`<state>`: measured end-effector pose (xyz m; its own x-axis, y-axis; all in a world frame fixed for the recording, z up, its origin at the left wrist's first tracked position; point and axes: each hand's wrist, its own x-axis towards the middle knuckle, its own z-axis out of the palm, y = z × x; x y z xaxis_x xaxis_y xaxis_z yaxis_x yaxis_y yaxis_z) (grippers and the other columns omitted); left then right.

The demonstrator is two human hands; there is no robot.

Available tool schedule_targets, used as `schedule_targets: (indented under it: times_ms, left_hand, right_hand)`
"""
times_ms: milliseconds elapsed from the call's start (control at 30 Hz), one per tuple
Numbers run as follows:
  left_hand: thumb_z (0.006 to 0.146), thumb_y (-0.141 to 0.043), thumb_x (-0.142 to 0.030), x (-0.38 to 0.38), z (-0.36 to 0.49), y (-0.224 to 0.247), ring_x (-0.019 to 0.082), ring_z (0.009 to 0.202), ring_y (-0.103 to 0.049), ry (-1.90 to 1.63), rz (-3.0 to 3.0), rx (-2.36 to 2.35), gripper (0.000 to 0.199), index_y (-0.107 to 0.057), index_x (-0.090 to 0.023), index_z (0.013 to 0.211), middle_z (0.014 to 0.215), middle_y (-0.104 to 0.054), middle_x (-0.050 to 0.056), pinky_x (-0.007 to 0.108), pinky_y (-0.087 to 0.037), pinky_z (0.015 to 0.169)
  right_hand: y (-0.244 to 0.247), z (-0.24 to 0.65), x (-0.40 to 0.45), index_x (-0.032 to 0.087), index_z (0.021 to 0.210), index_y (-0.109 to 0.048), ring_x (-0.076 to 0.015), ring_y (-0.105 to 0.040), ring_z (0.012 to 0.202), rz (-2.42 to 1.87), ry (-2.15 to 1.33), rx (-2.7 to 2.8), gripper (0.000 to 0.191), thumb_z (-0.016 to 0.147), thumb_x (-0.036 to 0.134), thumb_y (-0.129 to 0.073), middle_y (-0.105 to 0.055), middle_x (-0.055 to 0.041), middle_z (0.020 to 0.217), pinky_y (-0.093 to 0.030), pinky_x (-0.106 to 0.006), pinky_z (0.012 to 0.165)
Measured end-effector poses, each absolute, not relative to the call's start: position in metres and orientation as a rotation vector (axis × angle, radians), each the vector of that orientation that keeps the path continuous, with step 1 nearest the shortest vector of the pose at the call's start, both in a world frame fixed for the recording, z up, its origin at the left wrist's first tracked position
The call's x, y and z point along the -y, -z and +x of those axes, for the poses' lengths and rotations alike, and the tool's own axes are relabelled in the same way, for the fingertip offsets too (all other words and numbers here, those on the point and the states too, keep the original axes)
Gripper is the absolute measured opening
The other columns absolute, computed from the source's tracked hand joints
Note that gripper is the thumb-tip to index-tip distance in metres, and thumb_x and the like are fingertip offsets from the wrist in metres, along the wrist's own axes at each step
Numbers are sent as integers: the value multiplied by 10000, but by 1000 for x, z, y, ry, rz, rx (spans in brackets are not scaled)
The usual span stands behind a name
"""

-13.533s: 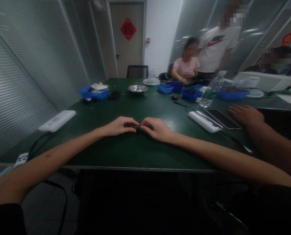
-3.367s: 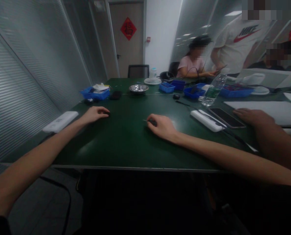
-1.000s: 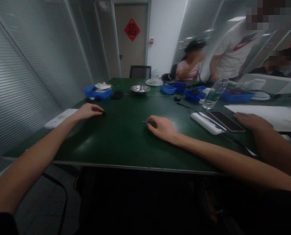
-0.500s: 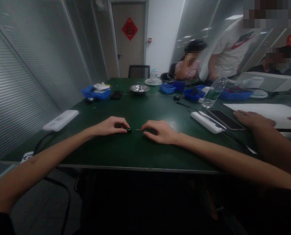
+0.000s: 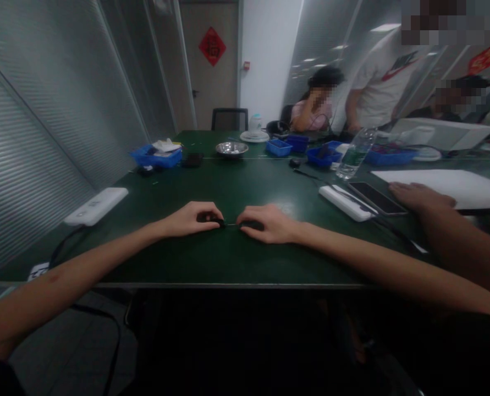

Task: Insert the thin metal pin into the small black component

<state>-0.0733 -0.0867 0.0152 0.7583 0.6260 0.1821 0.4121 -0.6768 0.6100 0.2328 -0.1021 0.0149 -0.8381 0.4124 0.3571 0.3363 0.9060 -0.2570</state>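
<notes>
Low over the near middle of the green table (image 5: 212,258), my left hand (image 5: 190,219) is closed with its fingertips pinching a small black piece (image 5: 217,223). Its exact kind is too dark and small to tell. Facing it from the right, my right hand (image 5: 267,223) is closed around a thin metal-shafted tool (image 5: 231,224) that looks like a screwdriver, its handle mostly hidden by my fingers. The shaft points left and its tip reaches the black piece; whether it sits in it I cannot tell.
White power strips (image 5: 97,205) lie left and right (image 5: 347,203), with a phone (image 5: 376,198) beside the right one. Farther back are a steel bowl (image 5: 232,155), blue bins (image 5: 156,160) and a tilted water bottle (image 5: 355,157). Another person's hand (image 5: 422,197) rests on white paper (image 5: 467,184).
My left hand has moved right with the black piece, closing the gap to the metal shaft. My right hand has stayed almost in place. The whole view has shifted slightly.
</notes>
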Motion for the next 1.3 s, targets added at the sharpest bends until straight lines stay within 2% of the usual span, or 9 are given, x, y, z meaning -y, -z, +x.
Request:
schedule_targets:
  times_ms: [333,533,600,667,733,833,967,1100,1300]
  left_hand:
    - [976,-680,-412,88,-73,-16,187,901,-625,-488,2410,-751,313,-709,-190,1195,1079,-690,75,293,-492,764]
    - [967,-686,-429,88,-73,-18,200,907,-638,-506,2418,-789,304,-718,-193,1155,1068,-695,80,306,-505,762]
    - [970,-681,-410,90,-72,-18,218,965,-643,-527,2441,-777,274,-719,-202,1143,1102,-694,87,335,-518,820]
    - [975,-674,-368,92,-70,-18,246,1098,-628,-553,2470,-719,232,-720,-217,1145,1193,-686,98,386,-511,941]
    - [980,-666,-319,94,-68,-18,264,1243,-578,-554,2496,-638,207,-718,-233,1161,1315,-658,102,437,-460,1064]
    - [1000,-636,-275,96,-66,-18,262,1332,-534,-502,2531,-565,218,-702,-257,1208,1397,-633,89,466,-407,1133]
    - [1026,-593,-267,94,-67,-16,252,1250,-588,-483,2595,-551,270,-674,-262,1284,1300,-679,93,450,-437,1093]
    - [1024,-593,-290,84,-74,-14,247,1139,-632,-522,2619,-651,266,-691,-246,1268,1205,-697,95,412,-489,1007]
    - [974,-645,-410,41,-114,-8,250,1077,-655,-694,2517,-1026,335,-708,-231,1249,1222,-694,88,387,-532,905]
  right_hand:
    - [-7,232,95,188,1207,-634,-199,-669,932,-661,-239,2526,229,1030,304,-548,-697,-93,1127,-515,-317,801]
    - [-8,233,97,189,1140,-657,-184,-669,867,-659,-265,2528,194,990,288,-585,-712,-69,1054,-511,-302,770]
    - [-10,233,99,189,1116,-664,-177,-662,833,-652,-256,2523,183,979,284,-588,-715,-64,1029,-503,-296,751]
    - [-10,233,98,190,1098,-668,-176,-660,830,-674,-245,2495,175,968,281,-593,-719,-62,1020,-498,-295,748]
    - [-9,233,97,189,1091,-668,-176,-661,840,-705,-237,2458,172,960,275,-597,-723,-61,1021,-495,-293,752]
    - [-7,233,96,182,1082,-670,-177,-660,847,-744,-208,2412,170,956,272,-600,-723,-59,1016,-488,-293,754]
    - [-7,232,97,175,1082,-672,-173,-653,835,-758,-186,2402,174,956,271,-602,-724,-59,1018,-479,-293,748]
    - [-8,232,98,172,1095,-668,-173,-655,844,-762,-201,2411,184,962,277,-595,-725,-67,1037,-484,-292,753]
    - [-10,234,99,179,1116,-665,-185,-668,891,-759,-218,2438,198,976,299,-593,-725,-68,1053,-501,-305,780]
